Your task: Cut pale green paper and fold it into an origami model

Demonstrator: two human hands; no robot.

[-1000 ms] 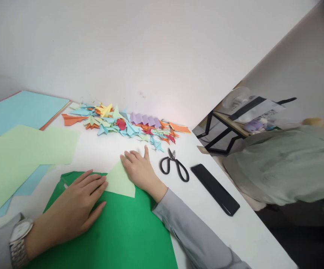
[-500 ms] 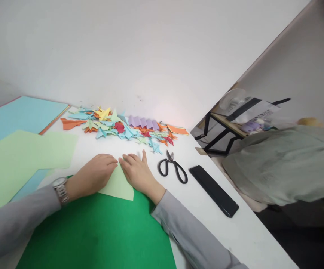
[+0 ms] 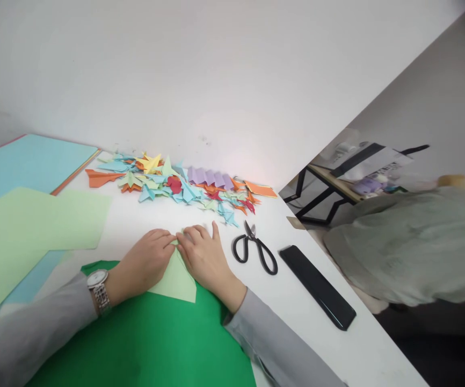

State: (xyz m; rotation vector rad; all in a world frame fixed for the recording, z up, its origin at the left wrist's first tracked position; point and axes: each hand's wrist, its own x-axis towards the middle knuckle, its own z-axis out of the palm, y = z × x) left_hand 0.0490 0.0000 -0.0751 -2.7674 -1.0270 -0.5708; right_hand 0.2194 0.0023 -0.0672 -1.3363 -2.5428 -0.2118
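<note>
A small piece of pale green paper (image 3: 176,284), folded to a point at its far end, lies on a large green sheet (image 3: 155,344). My left hand (image 3: 144,263), with a wristwatch above it, has its fingers curled round the paper's left edge and tip. Against the right edge near the same tip, my right hand (image 3: 205,259) presses with bent fingers, its little finger raised. Both hands' fingertips meet at the point and partly cover the fold. Scissors (image 3: 252,244) with black handles rest to the right of my right hand.
Folded paper shapes (image 3: 168,183) in several colours are heaped along the wall. Larger pale green sheets (image 3: 55,220) and a stack of blue sheets (image 3: 35,161) lie left. A long black case (image 3: 319,287) sits near the right edge. Beyond it is a person (image 3: 418,247) in a grey-green top.
My fingertips have come closer together at the paper's tip, the right fingers bending more. The view has shifted slightly, so the objects on the table appear a little lower and farther right.
</note>
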